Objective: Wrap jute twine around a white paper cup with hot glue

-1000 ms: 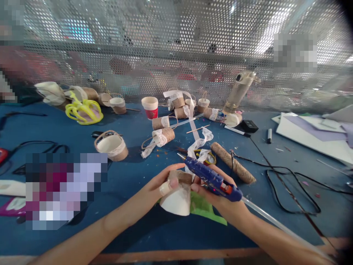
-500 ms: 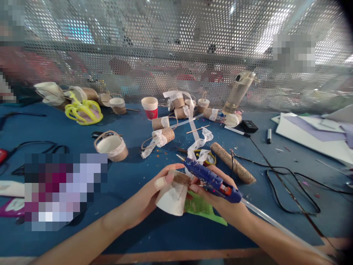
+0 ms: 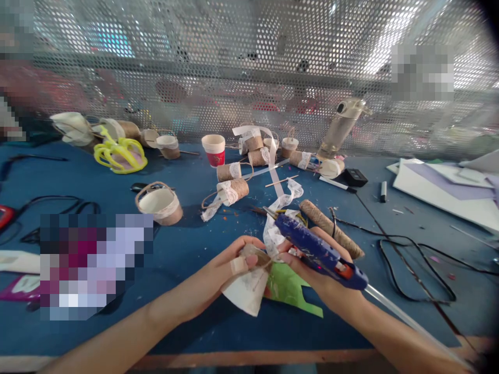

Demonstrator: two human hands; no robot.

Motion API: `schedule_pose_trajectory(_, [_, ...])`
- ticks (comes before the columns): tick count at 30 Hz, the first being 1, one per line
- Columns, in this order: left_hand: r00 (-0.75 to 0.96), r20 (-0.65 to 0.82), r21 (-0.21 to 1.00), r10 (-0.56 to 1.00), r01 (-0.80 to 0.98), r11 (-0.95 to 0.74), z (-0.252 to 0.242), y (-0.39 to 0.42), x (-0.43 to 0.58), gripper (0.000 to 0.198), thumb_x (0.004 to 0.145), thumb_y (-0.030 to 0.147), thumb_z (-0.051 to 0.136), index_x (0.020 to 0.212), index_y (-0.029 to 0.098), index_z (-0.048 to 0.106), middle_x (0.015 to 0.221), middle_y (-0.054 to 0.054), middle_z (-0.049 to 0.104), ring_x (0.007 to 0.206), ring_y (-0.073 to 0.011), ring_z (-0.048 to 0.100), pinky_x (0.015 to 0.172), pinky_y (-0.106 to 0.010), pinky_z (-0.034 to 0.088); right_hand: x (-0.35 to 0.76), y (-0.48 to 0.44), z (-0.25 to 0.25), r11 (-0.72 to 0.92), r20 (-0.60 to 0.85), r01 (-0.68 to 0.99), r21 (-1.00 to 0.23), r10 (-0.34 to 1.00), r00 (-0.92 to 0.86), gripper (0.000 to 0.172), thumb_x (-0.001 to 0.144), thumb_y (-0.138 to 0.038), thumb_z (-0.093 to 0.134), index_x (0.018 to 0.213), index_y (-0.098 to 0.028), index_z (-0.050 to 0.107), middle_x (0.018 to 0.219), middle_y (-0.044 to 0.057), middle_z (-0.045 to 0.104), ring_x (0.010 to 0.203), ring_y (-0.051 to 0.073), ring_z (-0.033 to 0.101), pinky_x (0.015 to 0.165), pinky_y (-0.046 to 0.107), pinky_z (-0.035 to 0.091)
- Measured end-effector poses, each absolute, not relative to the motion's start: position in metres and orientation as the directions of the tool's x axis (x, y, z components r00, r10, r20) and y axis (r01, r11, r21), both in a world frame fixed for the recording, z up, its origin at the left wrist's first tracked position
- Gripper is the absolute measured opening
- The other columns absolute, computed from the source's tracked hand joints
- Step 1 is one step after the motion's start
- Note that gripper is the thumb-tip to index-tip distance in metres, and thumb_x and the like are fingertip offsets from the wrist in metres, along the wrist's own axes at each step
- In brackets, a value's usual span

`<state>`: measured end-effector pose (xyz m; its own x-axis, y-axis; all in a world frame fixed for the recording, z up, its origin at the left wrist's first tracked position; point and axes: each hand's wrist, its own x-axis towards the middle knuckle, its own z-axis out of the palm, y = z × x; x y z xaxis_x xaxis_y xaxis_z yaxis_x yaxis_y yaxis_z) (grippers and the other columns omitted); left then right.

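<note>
The white cup (image 3: 245, 291) is low in the middle of our view, just in front of us, tilted so that its wider end points down toward us. Around its narrower end we see brown twine (image 3: 258, 258). We cannot tell if the cup touches the table below.

Our left hand (image 3: 230, 266) is closed on the cup, with the thumb over the twine. Our right hand (image 3: 323, 291) is curled around the blue glue gun (image 3: 312, 244), while its thumb and finger seem to pinch the lace strip (image 3: 273, 236) beside the cup; what exactly is between these fingertips, we cannot tell.

To do this step well, in our judgement, we should keep the cup firm but not squeeze it, because paper can bend. We should hold the lace flat against the twine, without twist. The nozzle points away from the left fingers, and this is a good position; we must take care that it does not swing toward them.

Next to the cup lies a green sheet (image 3: 290, 288). Beyond the right hand is the twine roll (image 3: 345, 240). Farther away, a handled cup (image 3: 166, 208) and a red cup (image 3: 215, 156) stand upright.
</note>
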<state>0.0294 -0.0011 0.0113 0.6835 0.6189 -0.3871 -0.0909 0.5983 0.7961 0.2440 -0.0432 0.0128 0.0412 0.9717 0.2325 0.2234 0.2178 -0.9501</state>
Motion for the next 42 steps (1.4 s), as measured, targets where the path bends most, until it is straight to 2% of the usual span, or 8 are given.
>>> schedule_pose_trajectory(7, [0.884, -0.296, 0.704, 0.361, -0.054, 0.708, 0.004, -0.002, 0.031, 0.025, 0.090, 0.041, 0.061, 0.105, 0.021, 0.057, 0.093, -0.008, 0.070, 0.080, -0.0265, 0.075, 0.056, -0.028, 0.057, 0.238, -0.042, 0.008, 0.165, 0.161, 0.113, -0.980, 0.986, -0.039, 0.010, 0.081, -0.021, 0.076, 0.085, -0.023, 0.068, 0.087, 0.001, 0.072, 0.082, 0.020, 0.069, 0.078, 0.032, 0.055])
schedule_pose_trajectory(14, [0.931, -0.137, 0.683, 0.339, -0.159, 0.713, 0.002, 0.000, 0.028, 0.037, 0.084, 0.040, 0.067, 0.117, 0.023, 0.061, 0.113, -0.011, 0.067, 0.086, -0.0304, 0.074, 0.057, -0.033, 0.060, 0.234, -0.037, 0.008, 0.062, 0.064, -0.041, -0.997, 0.996, -0.055, 0.012, 0.081, -0.031, 0.077, 0.079, -0.025, 0.067, 0.088, 0.003, 0.073, 0.089, 0.023, 0.070, 0.083, 0.036, 0.058])
schedule_pose_trajectory(17, [0.911, -0.081, 0.684, 0.404, -0.244, 0.687, 0.003, 0.000, 0.026, 0.046, 0.085, 0.041, 0.066, 0.128, 0.028, 0.057, 0.118, -0.011, 0.065, 0.086, -0.0305, 0.074, 0.058, -0.034, 0.060, 0.237, -0.036, 0.006, 0.042, 0.044, 0.065, -0.997, 0.999, 0.025, 0.016, 0.080, -0.035, 0.077, 0.090, -0.025, 0.070, 0.085, 0.003, 0.072, 0.079, 0.022, 0.069, 0.078, 0.037, 0.059])
schedule_pose_trajectory(20, [0.829, -0.050, 0.695, 0.557, -0.372, 0.616, 0.004, 0.002, 0.024, 0.046, 0.090, 0.040, 0.060, 0.134, 0.030, 0.054, 0.117, -0.010, 0.065, 0.085, -0.0297, 0.074, 0.063, -0.036, 0.060, 0.243, -0.038, 0.006, 0.129, 0.175, 0.240, -0.962, 0.968, 0.181, 0.024, 0.078, -0.033, 0.078, 0.099, -0.026, 0.068, 0.084, 0.002, 0.070, 0.076, 0.022, 0.067, 0.077, 0.037, 0.057])
schedule_pose_trajectory(23, [0.703, -0.044, 0.744, 0.710, -0.451, 0.493, 0.005, 0.004, 0.021, 0.043, 0.092, 0.036, 0.058, 0.135, 0.032, 0.055, 0.120, -0.008, 0.064, 0.089, -0.0283, 0.073, 0.070, -0.038, 0.061, 0.251, -0.041, 0.010, 0.207, 0.265, 0.309, -0.928, 0.951, 0.159, 0.013, 0.081, -0.031, 0.075, 0.087, -0.026, 0.064, 0.081, 0.001, 0.067, 0.076, 0.022, 0.065, 0.072, 0.035, 0.055])
schedule_pose_trajectory(27, [0.582, -0.058, 0.847, 0.811, -0.401, 0.348, 0.006, 0.004, 0.020, 0.041, 0.093, 0.033, 0.059, 0.134, 0.034, 0.058, 0.122, -0.005, 0.064, 0.093, -0.0237, 0.071, 0.079, -0.032, 0.058, 0.257, -0.049, 0.013, 0.294, 0.309, 0.353, -0.888, 0.951, -0.016, 0.016, 0.085, -0.027, 0.068, 0.073, -0.025, 0.057, 0.065, -0.002, 0.053, 0.055, 0.015, 0.048, 0.051, 0.029, 0.040])
schedule_pose_trajectory(32, [0.490, -0.068, 0.906, 0.869, -0.336, 0.260, 0.008, 0.003, 0.019, 0.040, 0.094, 0.035, 0.058, 0.134, 0.037, 0.057, 0.122, -0.003, 0.064, 0.098, -0.0213, 0.067, 0.081, -0.027, 0.054, 0.257, -0.055, 0.008, 0.397, 0.344, 0.336, -0.854, 0.916, -0.208, 0.023, 0.082, -0.021, 0.065, 0.070, -0.024, 0.045, 0.066, -0.003, 0.047, 0.056, 0.015, 0.042, 0.052, 0.029, 0.033])
schedule_pose_trajectory(42, [0.394, 0.049, 0.992, 0.918, -0.129, 0.003, 0.003, -0.002, 0.014, 0.042, 0.097, 0.037, 0.053, 0.139, 0.042, 0.052, 0.132, -0.001, 0.058, 0.114, -0.0256, 0.057, 0.100, -0.037, 0.041, 0.257, -0.054, 0.009, 0.407, 0.323, 0.495, -0.767, 0.913, -0.251, 0.030, 0.085, -0.023, 0.059, 0.071, -0.024, 0.033, 0.067, -0.004, 0.037, 0.055, 0.013, 0.033, 0.052, 0.028, 0.027])
